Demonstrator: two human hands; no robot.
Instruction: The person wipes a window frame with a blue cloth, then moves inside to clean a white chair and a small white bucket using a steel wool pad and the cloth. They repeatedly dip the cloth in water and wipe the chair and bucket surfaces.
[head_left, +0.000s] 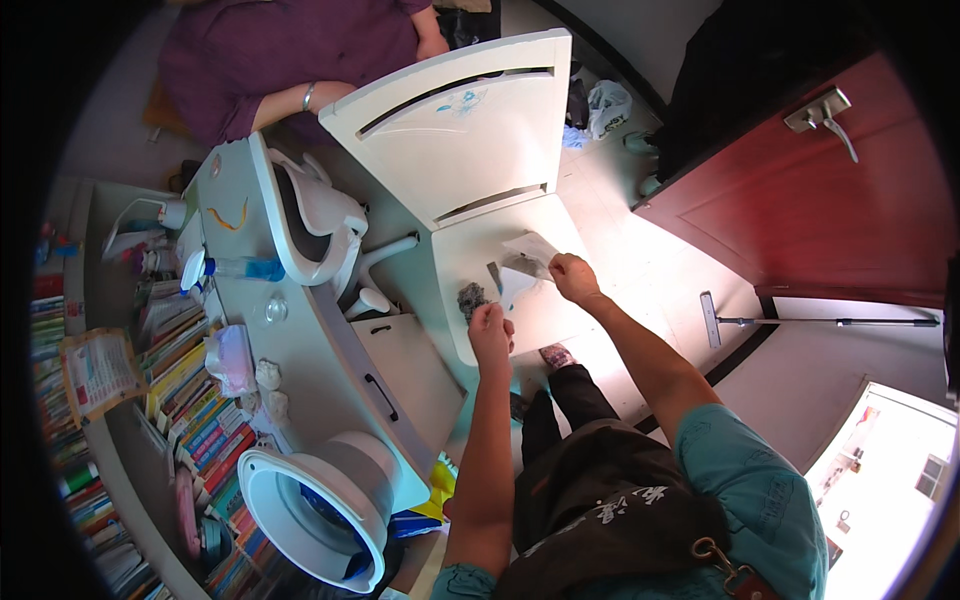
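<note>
A white chair with a slatted backrest (480, 127) stands before me. Over its seat (540, 330), my left hand (491, 334) has its fingers closed beside a dark grey tangle (472, 300) that looks like a steel-wool scourer; whether it holds anything is unclear. My right hand (574, 277) pinches the edge of a clear plastic bag (531, 251). Between the hands is a white scraper-like tool (516, 285), with a small grey flat piece (493, 274) beside it. Whether these touch the seat or the bag is hard to tell.
On the left, a desk (315, 360) bears a spray bottle (244, 268), a tissue pack (230, 360) and a white bucket (315, 510). Books (202, 420) fill shelves beyond. A person in purple (285, 52) is behind the chair. A red door (825, 195) and a flat-headed pole tool (711, 319) are right.
</note>
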